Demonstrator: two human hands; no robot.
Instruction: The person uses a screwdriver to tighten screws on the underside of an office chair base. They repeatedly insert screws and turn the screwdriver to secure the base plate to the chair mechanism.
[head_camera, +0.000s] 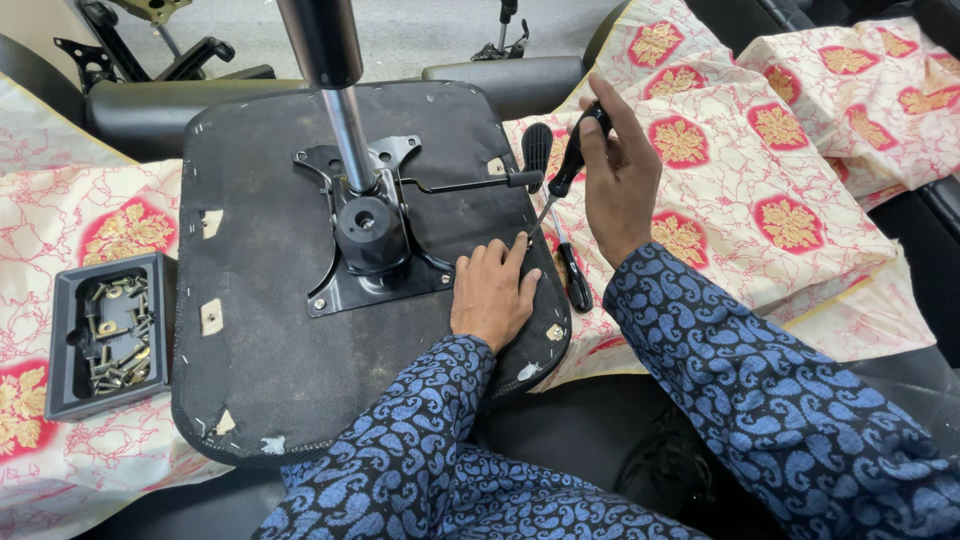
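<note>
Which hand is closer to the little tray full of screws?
Left. The left hand rests flat on the upturned seat, nearer the screw tray at the far left. The right hand holds a screwdriver farther right.

Head view — downward (close) on seat (300, 330).

An upturned black office chair seat (270, 330) lies flat, its scuffed fabric underside facing up, with a black metal mechanism plate (370, 240) bolted at its centre. A black-handled screwdriver (566, 168) stands tilted, tip touching the seat's right edge.
</note>
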